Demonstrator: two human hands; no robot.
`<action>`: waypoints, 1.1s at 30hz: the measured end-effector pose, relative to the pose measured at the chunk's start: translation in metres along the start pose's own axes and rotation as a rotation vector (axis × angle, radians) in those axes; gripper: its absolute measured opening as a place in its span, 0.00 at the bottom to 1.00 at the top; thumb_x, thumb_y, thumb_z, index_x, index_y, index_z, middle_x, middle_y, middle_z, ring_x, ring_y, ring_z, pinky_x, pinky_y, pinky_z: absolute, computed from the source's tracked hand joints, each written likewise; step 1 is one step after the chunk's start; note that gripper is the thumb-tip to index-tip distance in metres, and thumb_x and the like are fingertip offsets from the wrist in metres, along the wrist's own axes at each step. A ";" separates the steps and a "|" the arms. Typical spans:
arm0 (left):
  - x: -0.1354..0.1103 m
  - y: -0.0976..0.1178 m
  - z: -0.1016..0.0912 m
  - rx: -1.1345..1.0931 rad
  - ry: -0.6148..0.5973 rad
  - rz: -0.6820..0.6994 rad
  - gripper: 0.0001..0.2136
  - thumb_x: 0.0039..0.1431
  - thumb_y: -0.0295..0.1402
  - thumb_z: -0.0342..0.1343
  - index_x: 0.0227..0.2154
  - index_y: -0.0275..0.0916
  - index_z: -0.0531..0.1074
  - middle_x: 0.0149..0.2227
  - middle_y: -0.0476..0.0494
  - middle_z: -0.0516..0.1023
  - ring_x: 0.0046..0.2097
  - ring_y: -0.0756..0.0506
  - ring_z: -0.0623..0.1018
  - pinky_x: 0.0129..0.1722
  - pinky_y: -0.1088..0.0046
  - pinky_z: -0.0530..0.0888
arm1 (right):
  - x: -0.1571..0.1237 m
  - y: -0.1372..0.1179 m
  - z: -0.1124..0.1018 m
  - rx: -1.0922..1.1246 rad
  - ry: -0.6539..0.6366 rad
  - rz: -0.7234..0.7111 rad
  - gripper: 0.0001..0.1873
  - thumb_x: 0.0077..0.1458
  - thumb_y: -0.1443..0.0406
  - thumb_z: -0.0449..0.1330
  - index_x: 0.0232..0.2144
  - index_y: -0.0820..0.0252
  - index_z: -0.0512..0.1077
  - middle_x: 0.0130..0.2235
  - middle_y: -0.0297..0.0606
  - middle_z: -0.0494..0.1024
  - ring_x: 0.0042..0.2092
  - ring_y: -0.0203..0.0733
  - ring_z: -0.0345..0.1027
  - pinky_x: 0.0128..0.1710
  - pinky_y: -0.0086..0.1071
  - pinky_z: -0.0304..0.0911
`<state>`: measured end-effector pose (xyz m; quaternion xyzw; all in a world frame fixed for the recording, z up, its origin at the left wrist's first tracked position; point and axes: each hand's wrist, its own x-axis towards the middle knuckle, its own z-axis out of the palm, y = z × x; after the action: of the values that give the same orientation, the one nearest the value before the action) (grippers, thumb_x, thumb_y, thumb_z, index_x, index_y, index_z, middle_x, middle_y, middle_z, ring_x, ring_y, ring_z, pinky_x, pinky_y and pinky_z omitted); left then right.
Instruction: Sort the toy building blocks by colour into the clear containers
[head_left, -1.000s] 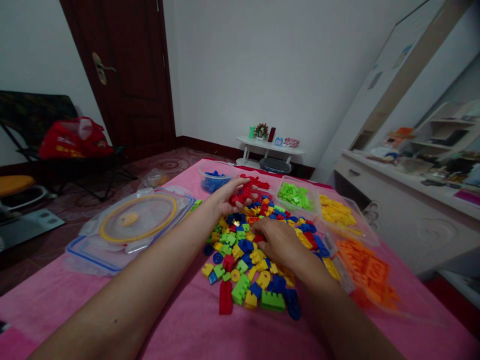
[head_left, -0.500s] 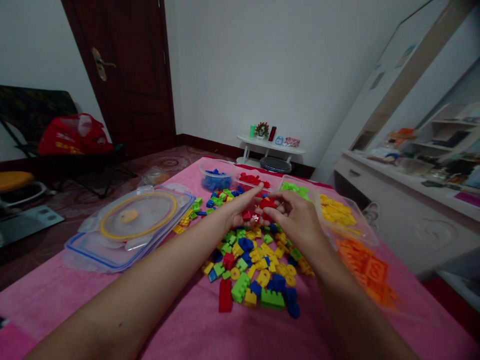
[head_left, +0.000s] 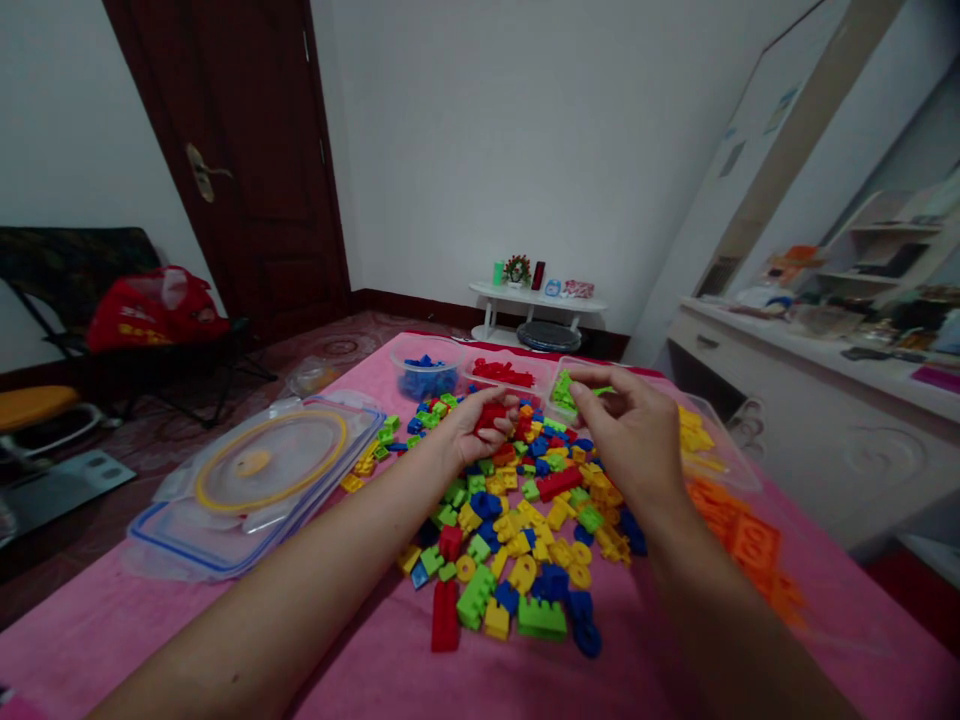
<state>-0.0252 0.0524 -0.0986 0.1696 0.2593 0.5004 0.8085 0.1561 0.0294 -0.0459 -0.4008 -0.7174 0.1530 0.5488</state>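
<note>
My left hand (head_left: 486,428) is turned palm up, its fingers curled around red toy building bricks (head_left: 491,417). It hovers over the far part of a loose pile of mixed bricks (head_left: 525,520) in yellow, green, blue and red. My right hand (head_left: 630,425) is at the near right side of the clear box of green bricks (head_left: 566,392), thumb and forefinger bent close together. Green shows around its fingertips, but whether a brick is pinched there is unclear. A long red brick (head_left: 559,483) lies on the pile between the hands.
Along the back stand a round tub of blue bricks (head_left: 427,378) and a box of red bricks (head_left: 502,373). Yellow bricks (head_left: 695,436) and orange bricks (head_left: 739,540) are in containers on the right. Stacked clear lids (head_left: 255,470) cover the left of the pink cloth (head_left: 360,640).
My hands have separated. The left has closed around the red bricks and come slightly nearer; the right has moved right to the green bricks' box. The view has shifted slightly.
</note>
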 end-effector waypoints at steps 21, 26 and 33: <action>0.090 0.065 0.030 0.971 0.353 0.420 0.21 0.54 0.49 0.51 0.38 0.34 0.73 0.37 0.36 0.76 0.41 0.44 0.74 0.39 0.70 0.68 | 0.011 0.020 -0.010 -0.095 -0.129 0.020 0.08 0.49 0.64 0.57 0.31 0.60 0.75 0.29 0.35 0.77 0.25 0.35 0.68 0.27 0.29 0.63; 0.049 0.043 0.020 1.299 0.168 0.495 0.13 0.53 0.37 0.55 0.34 0.31 0.75 0.30 0.41 0.78 0.29 0.50 0.74 0.31 0.76 0.68 | 0.001 0.045 0.001 -0.473 -0.558 0.001 0.13 0.42 0.69 0.60 0.33 0.55 0.77 0.37 0.35 0.79 0.37 0.41 0.71 0.37 0.31 0.62; 0.023 0.024 -0.022 1.810 0.250 0.645 0.11 0.46 0.23 0.55 0.32 0.38 0.79 0.31 0.44 0.80 0.33 0.46 0.76 0.34 0.76 0.70 | -0.013 0.050 0.015 -0.614 -0.700 -0.050 0.17 0.44 0.67 0.59 0.39 0.52 0.76 0.44 0.37 0.76 0.47 0.47 0.67 0.46 0.36 0.60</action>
<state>-0.0465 0.0842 -0.1096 0.7363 0.5717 0.3235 0.1625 0.1639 0.0542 -0.0926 -0.4517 -0.8810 0.0465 0.1332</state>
